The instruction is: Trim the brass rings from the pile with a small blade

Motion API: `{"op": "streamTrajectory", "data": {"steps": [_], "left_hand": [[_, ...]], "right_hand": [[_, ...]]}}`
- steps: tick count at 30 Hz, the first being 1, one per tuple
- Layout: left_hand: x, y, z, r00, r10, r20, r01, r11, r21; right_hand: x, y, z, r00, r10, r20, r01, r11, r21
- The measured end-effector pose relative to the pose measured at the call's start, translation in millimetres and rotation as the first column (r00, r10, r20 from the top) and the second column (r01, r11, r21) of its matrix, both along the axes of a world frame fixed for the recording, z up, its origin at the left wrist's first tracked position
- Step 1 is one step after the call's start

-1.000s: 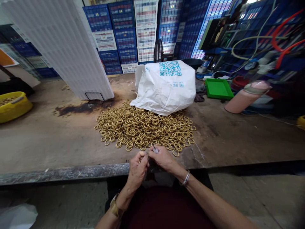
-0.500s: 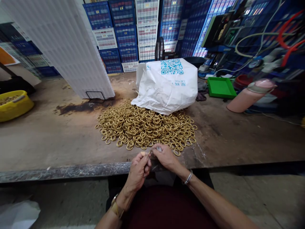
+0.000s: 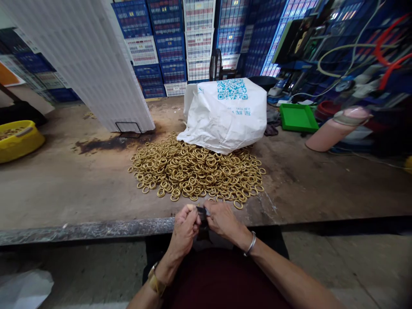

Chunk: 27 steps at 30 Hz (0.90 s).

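My left hand (image 3: pixel 186 228) is closed in a pinch at the table's front edge, a tan wrap (image 3: pixel 191 207) showing at a fingertip. Close beside it on the right, my right hand (image 3: pixel 224 221) is also closed, its fingers pointing toward the left one. A small dark thing (image 3: pixel 201 211) shows between the two sets of fingertips; its kind is unclear, and what each pinch holds is mostly hidden. Just beyond the hands lies a wide heap of brass-coloured rings (image 3: pixel 196 171), a few loose along its near side.
A white sack (image 3: pixel 225 120) lies on the back of the heap. A white corrugated panel (image 3: pixel 106 73) leans at left, near a yellow basin (image 3: pixel 21 143). At right are a green tray (image 3: pixel 298 118) and a pink bottle (image 3: pixel 336 131). Crates (image 3: pixel 170 47) stand stacked behind.
Both hands have shifted slightly, the right one down, its wrist turning. A thin gold-coloured ring edge showed between the fingertips before; now a dark thing shows there. The heap looks the same.
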State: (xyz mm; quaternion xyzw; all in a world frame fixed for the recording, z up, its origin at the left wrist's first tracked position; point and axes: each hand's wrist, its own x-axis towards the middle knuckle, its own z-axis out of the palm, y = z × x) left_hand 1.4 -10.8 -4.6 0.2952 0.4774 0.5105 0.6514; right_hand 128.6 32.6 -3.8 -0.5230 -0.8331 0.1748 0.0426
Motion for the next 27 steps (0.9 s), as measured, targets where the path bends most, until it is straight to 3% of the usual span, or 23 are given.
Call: {"op": "streamTrajectory", "data": {"steps": [5,8,14,22,27], "left_hand": [[-4,-9,12.5,0.987,-0.043,0.154,0.051,0.998,-0.044],[-7,-7,11.4,0.964,-0.018,0.264,0.042,0.996,-0.083],[-7,2,-0.9,0.925,0.033,0.38,0.022,0.99,-0.139],[-14,4,-8.8,0.822,0.059,0.566,0.101,0.964,-0.246],[-14,7,-11.0,0.833,0.111,0.542,0.062,0.954,-0.292]], "right_hand": [[21,17,-1.7,0.983,-0.185,0.025,0.182,0.981,0.072],[42,26,-6.8,0.966,-0.255,-0.034,0.258,0.958,0.124],[47,14,-15.2,0.974,-0.146,-0.173,0.169,0.977,0.126],[19,2,-7.6,0.986,-0.167,0.003,0.166,0.985,0.053],[17,3,-10.1,0.982,-0.19,0.011,0.189,0.979,0.08]]}}
